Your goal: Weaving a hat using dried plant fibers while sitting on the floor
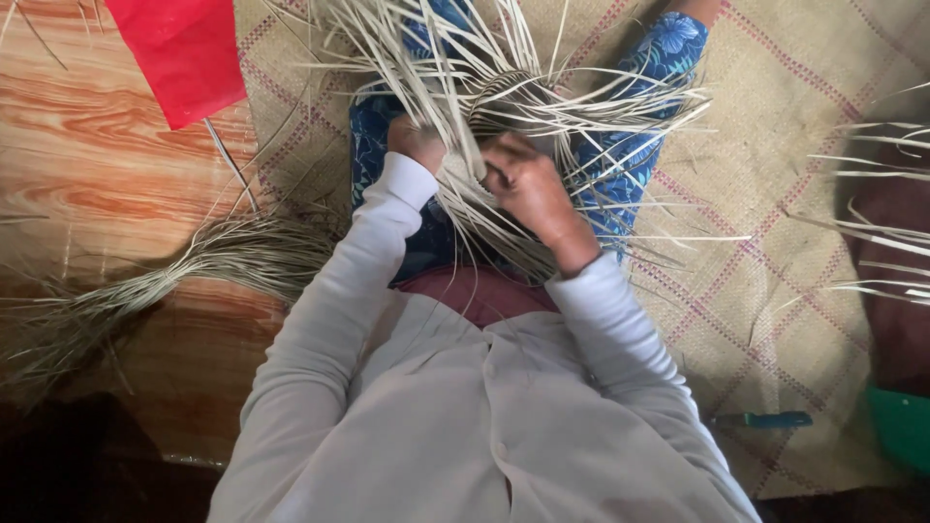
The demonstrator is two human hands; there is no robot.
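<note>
A half-woven piece of pale straw (504, 102) rests on my lap, its many loose strands fanning out in all directions. My left hand (415, 140) grips the strands at the piece's left side, partly hidden beneath them. My right hand (528, 184) pinches strands at the near edge of the woven centre. I wear a white long-sleeved shirt and blue flowered trousers (620, 145).
A bundle of loose straw (194, 266) lies on the wooden floor (87, 136) at the left. A red cloth (184, 53) lies at top left. I sit on a woven mat (775, 242). More straw ends (877, 208) reach in from the right, near a green object (901, 426) and a blue-handled tool (770, 419).
</note>
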